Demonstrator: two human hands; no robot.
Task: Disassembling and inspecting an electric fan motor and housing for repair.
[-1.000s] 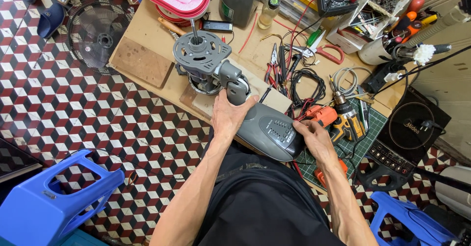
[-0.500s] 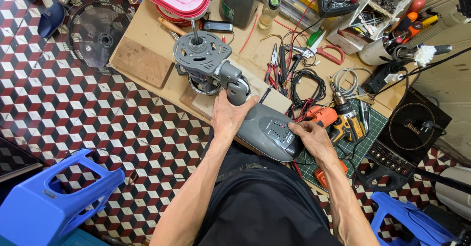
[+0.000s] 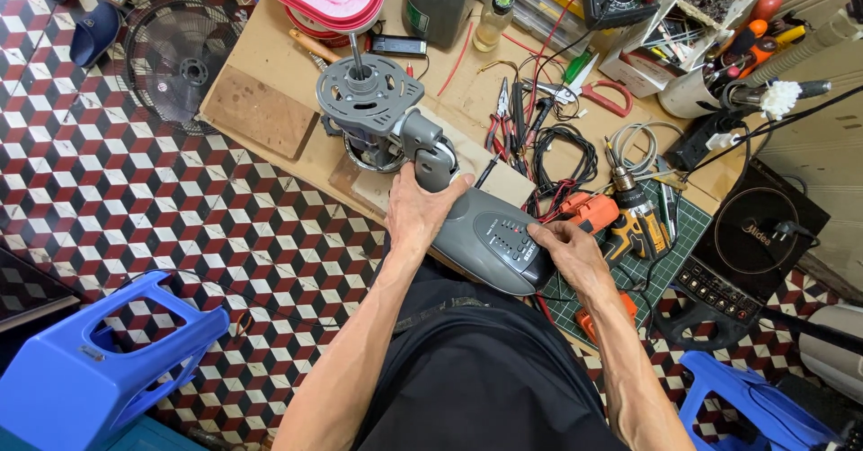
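At the near edge of the plywood workbench (image 3: 270, 55), a grey plastic fan body (image 3: 485, 226), smooth, oval base with a button panel, round ribbed motor housing (image 3: 369, 100) tilted away. Left hand (image 3: 418, 208) wrapped around the neck joint, fingers curled, wrist straight. Right hand (image 3: 566, 249) clasping the base's right rim, thumb on the panel. Just beside, an orange cordless drill (image 3: 611, 213) and tangled black cables (image 3: 562, 159).

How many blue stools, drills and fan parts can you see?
Blue stools: 2, one and another
Orange drill: 1
Grey fan body, held by left hand and right hand: 1
Fan grille: 1
Total: 5
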